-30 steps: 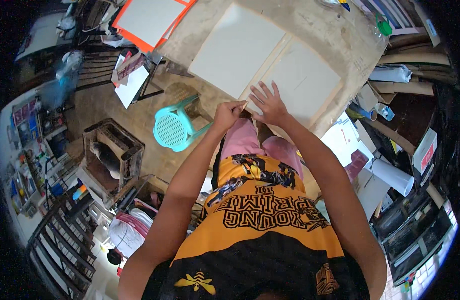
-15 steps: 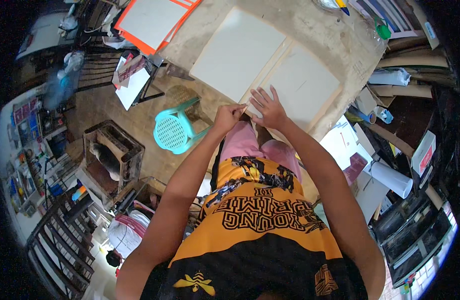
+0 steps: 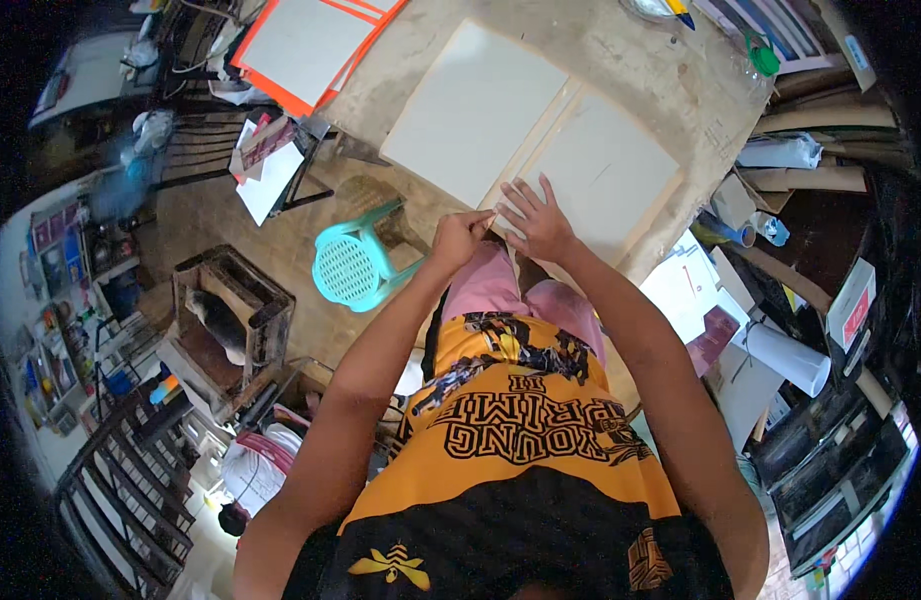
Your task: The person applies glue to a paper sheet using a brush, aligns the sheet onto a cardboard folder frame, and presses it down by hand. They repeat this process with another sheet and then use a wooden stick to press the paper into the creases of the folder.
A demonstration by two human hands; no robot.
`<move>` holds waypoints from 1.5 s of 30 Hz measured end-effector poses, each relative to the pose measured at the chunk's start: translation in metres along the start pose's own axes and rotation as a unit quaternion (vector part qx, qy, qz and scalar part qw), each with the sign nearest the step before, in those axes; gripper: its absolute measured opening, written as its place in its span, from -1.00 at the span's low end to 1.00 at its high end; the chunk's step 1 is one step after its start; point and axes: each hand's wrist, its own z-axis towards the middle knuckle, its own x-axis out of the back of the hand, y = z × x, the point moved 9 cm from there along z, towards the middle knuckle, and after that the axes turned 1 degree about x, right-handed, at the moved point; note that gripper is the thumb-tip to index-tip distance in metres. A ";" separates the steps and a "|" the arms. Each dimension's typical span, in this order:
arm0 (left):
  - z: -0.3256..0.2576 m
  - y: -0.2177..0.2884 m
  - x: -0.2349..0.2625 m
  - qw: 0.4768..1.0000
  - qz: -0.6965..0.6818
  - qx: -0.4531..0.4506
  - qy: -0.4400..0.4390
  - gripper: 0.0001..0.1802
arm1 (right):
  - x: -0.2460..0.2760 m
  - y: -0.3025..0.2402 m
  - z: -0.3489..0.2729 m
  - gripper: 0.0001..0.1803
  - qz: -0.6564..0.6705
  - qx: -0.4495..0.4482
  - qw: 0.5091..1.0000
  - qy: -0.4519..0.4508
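An open hard book cover [image 3: 477, 110] lies on the table: two pale grey boards with a narrow spine strip between them, edged by a cream margin. At the near end of the spine, my left hand [image 3: 460, 238] is closed, thumb and fingers pinching the cover's edge. Beside it my right hand [image 3: 536, 222] lies on the near corner of the right board, fingers spread. Its fingertips point toward the spine. What exactly sits between the left fingertips is mostly hidden.
Orange-edged grey boards [image 3: 305, 50] lie at the table's far left. A turquoise plastic stool [image 3: 350, 270] stands left of my legs. To the right are white paper rolls [image 3: 788, 358] and stacked cardboard [image 3: 825, 122]. An animal lies in a wooden box [image 3: 270, 325] at lower left.
The view has shifted very slightly. Both hands stay at the near end of the spine, nearly unmoved, and the cover lies as before.
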 end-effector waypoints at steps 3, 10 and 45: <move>0.002 0.001 0.001 1.000 -0.010 -0.005 -0.010 -0.74 | 0.003 -0.001 0.001 -0.50 0.013 -0.001 1.000 0.012; -0.002 0.013 0.023 0.997 -0.025 0.048 -0.046 -0.71 | 0.000 -0.001 0.001 -0.51 0.012 -0.010 1.000 -0.005; 0.185 0.151 -0.037 0.990 -0.069 -0.118 0.039 -0.73 | 0.086 0.148 -0.022 0.08 -0.112 -0.417 0.898 0.087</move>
